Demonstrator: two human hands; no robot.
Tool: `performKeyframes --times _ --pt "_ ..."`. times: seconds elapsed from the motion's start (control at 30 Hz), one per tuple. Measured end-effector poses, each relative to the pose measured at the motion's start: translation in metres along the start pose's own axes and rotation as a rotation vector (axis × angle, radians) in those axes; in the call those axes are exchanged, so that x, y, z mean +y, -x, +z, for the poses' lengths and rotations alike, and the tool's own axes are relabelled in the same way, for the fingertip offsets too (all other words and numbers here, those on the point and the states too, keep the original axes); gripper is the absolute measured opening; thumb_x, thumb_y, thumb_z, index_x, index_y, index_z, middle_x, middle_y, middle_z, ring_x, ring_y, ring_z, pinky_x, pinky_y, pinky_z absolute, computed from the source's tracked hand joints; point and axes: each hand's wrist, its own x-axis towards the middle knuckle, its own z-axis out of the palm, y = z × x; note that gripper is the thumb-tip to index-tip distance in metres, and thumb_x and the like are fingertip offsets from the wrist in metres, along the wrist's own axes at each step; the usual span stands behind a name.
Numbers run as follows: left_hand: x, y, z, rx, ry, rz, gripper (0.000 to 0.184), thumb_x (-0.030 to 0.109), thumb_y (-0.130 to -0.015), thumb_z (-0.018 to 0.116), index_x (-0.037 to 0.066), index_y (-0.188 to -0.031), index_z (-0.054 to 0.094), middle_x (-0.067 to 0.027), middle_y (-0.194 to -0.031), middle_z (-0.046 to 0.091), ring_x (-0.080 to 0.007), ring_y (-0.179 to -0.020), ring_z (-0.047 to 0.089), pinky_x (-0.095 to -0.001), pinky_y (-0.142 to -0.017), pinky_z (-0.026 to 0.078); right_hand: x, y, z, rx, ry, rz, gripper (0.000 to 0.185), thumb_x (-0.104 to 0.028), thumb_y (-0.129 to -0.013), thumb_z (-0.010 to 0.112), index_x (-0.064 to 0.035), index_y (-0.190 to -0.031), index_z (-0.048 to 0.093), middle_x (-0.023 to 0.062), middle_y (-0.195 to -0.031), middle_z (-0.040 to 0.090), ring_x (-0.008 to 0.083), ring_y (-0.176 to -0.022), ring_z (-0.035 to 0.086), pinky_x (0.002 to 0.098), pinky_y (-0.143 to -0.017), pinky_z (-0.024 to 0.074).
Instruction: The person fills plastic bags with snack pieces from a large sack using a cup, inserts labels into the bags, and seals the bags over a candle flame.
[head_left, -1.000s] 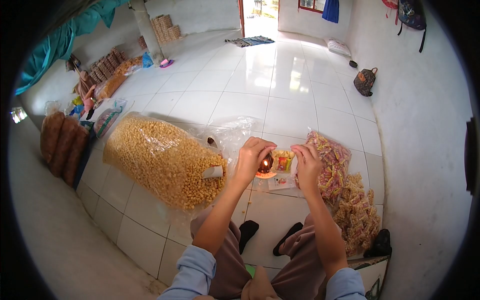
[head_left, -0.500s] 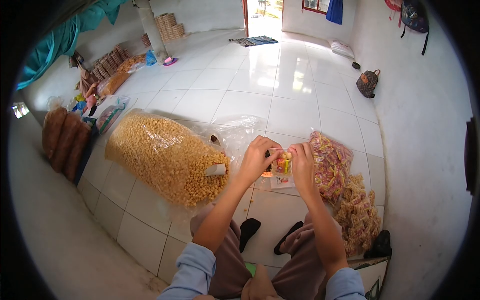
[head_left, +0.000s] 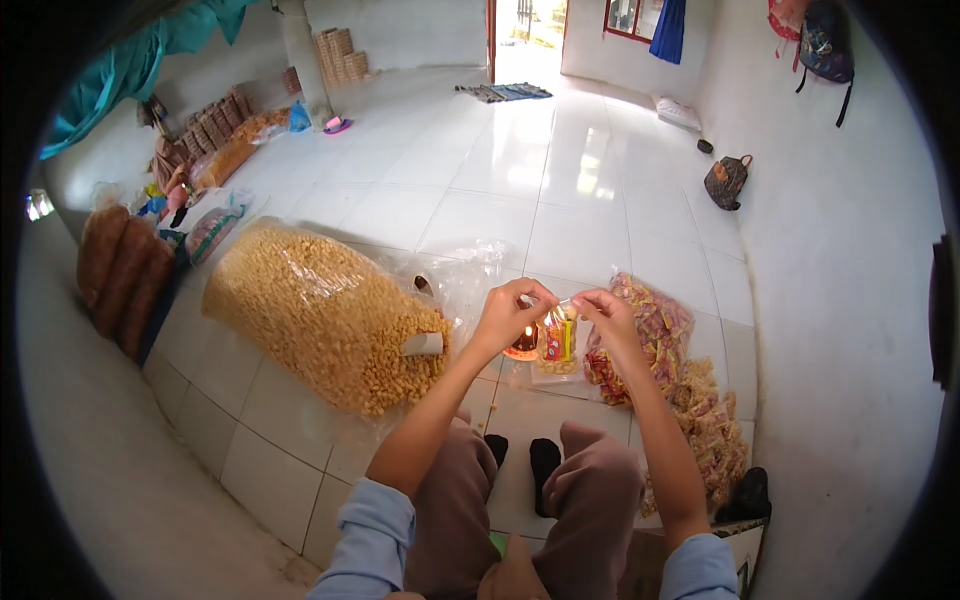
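Observation:
A small clear plastic packet (head_left: 558,345) hangs upright between my hands, with yellowish snack pieces and a red-and-yellow sachet inside. My left hand (head_left: 512,312) pinches the left of its top edge. The right of that edge is pinched by my right hand (head_left: 608,318). Just left of the packet, a small flame (head_left: 528,331) burns in a dark holder on an orange base, close to the plastic; whether they touch I cannot tell. Below the packet lies a stack of flat clear plastic (head_left: 556,378), partly covered by it.
To the left lies a big open bag of snack pieces (head_left: 310,310) with a white scoop (head_left: 422,344) in its mouth. At right are a bag of sachets (head_left: 655,330) and a heap of filled packets (head_left: 705,435). My feet (head_left: 544,475) rest on the tiled floor.
My fingers have shifted to the packet's top edge, which is now held taut. The packet hangs lower and shows more fully. My feet and knees have moved closer together.

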Motion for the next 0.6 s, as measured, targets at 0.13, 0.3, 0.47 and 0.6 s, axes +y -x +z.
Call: performKeyframes --times 0.13,0.3,0.47,0.6 --pt "-0.048 -0.010 0.005 -0.003 0.090 -0.072 0.014 0.013 -0.077 0.062 -0.001 -0.079 0.063 -0.0040 -0.068 0.061 -0.0067 -0.062 0.054 -0.0220 -0.057 0.044 0.046 -0.024 0.005 -0.031 -0.145 0.061 0.021 -0.016 -0.079 0.060 0.0022 -0.090 0.060 0.0046 -0.081 0.061 0.0086 -0.076 0.054 0.0224 -0.070 0.0416" --pt "-0.129 0.002 0.020 -0.036 0.160 -0.332 0.015 0.013 -0.078 0.061 -0.001 -0.083 0.063 -0.0024 -0.073 0.061 -0.0063 -0.067 0.054 -0.0206 -0.062 0.044 0.135 -0.045 0.016 -0.030 -0.267 0.290 0.023 -0.016 -0.079 0.060 0.0038 -0.090 0.060 0.0055 -0.080 0.061 0.0089 -0.074 0.054 0.0221 -0.068 0.0419" --pt "-0.219 0.030 0.044 -0.041 0.295 -0.560 0.016 0.016 -0.081 0.060 0.002 -0.087 0.063 -0.0017 -0.080 0.062 -0.0052 -0.071 0.053 -0.0198 -0.065 0.042 0.214 -0.048 0.032 0.044 -0.249 0.400 0.021 -0.015 -0.079 0.061 0.0044 -0.087 0.060 0.0055 -0.079 0.061 0.0088 -0.070 0.056 0.0213 -0.065 0.0443" --pt "-0.247 0.038 0.056 0.034 0.424 -0.714 0.016 0.016 -0.079 0.062 0.001 -0.086 0.063 -0.0011 -0.078 0.061 -0.0052 -0.069 0.053 -0.0195 -0.062 0.042 0.262 -0.053 0.038 0.079 -0.217 0.475 0.020 -0.014 -0.079 0.061 0.0046 -0.086 0.060 0.0052 -0.078 0.061 0.0086 -0.068 0.056 0.0210 -0.064 0.0451"
